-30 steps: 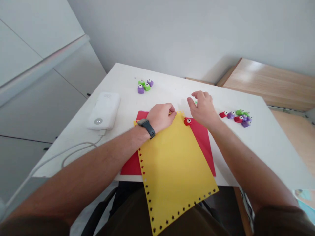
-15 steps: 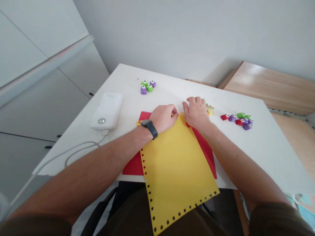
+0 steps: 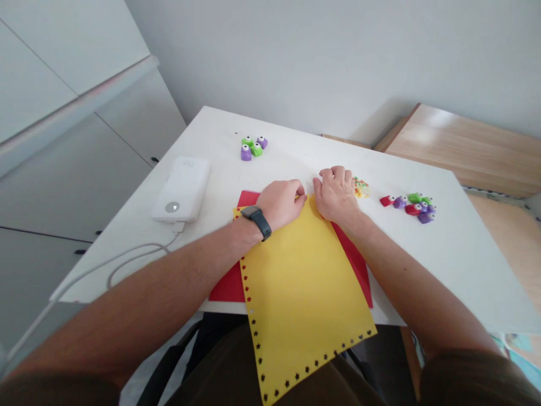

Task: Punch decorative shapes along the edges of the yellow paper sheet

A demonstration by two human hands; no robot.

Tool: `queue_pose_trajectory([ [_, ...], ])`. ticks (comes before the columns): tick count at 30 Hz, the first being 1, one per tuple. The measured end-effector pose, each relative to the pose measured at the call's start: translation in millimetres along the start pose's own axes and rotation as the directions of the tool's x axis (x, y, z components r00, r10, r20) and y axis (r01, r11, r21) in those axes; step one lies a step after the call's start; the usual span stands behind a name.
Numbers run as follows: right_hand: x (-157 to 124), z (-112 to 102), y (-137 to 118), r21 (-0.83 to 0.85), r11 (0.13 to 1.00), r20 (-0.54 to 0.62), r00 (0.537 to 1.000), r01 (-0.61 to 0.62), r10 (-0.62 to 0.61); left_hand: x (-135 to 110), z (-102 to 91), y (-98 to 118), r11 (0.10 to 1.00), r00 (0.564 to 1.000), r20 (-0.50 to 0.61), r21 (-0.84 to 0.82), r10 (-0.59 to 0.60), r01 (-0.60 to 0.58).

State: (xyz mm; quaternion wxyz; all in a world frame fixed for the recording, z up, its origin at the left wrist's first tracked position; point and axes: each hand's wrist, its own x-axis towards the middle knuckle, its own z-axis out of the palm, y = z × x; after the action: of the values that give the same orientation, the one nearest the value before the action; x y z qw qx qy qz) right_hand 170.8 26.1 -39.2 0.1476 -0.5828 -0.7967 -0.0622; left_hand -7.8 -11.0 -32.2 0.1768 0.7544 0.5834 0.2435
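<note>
A sheet of yellow paper [image 3: 302, 282] lies at a slant, its near end hanging over the table edge towards me. Small cut-out shapes, stars among them, line its left and near edges. My left hand [image 3: 282, 200], with a dark watch [image 3: 256, 219] on the wrist, is curled at the far edge of the sheet. Its thumb and forefinger are pinched together there, with a bit of yellow between them. Beside it, my right hand [image 3: 336, 194] lies palm down over the far right corner, fingers apart and slightly bent. Red paper [image 3: 230, 285] shows underneath the yellow sheet.
Small craft punches in purple and green [image 3: 252, 148] stand at the back; several more, some red [image 3: 413, 210], are on the right. Tiny paper bits [image 3: 360, 188] lie beyond my right hand. A white power bank [image 3: 181, 189] with a cable [image 3: 139, 249] sits left.
My right hand has shifted slightly, and the red patch that showed beneath its thumb side is now covered. My left hand stays in place. The whole view has moved a little.
</note>
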Motion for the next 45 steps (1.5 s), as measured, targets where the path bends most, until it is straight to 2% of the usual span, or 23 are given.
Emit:
queue_pose_trajectory([
  [6,3,1,1,-0.019,1.000,0.082,0.997,0.009,-0.008,0,-1.5,2,1.000,1.000,0.012,0.007,-0.016,0.016],
  [15,4,1,-1,-0.063,0.997,0.103,0.994,0.048,-0.042,0,1.6,-1,1.000,1.000,0.002,-0.005,-0.004,0.004],
  [20,5,4,2,-0.022,0.998,0.072,0.996,0.057,-0.056,0,-0.6,1,1.000,1.000,0.010,0.002,-0.014,0.013],
  [31,-1,1,4,0.053,0.998,-0.004,1.000,-0.026,0.026,-1,0.3,0,0.999,0.999,0.022,0.048,0.023,-0.024],
  [37,10,0,9,0.220,0.973,-0.085,0.992,-0.073,0.094,-1,-0.2,1,0.998,1.000,0.027,0.058,0.011,-0.012],
  [41,13,-11,14,0.285,0.953,-0.138,0.980,-0.101,0.145,-1,-1.2,0,0.999,0.999,0.040,0.032,0.012,-0.013],
  [43,9,-23,17,0.332,0.941,-0.092,0.990,-0.070,0.106,-2,-1.8,0,1.000,0.999,0.038,0.026,0.016,-0.017],
  [45,1,-38,21,0.418,0.908,0.018,1.000,-0.027,0.021,-2,-2.3,0,1.000,0.999,0.034,0.019,0.021,-0.022],
])
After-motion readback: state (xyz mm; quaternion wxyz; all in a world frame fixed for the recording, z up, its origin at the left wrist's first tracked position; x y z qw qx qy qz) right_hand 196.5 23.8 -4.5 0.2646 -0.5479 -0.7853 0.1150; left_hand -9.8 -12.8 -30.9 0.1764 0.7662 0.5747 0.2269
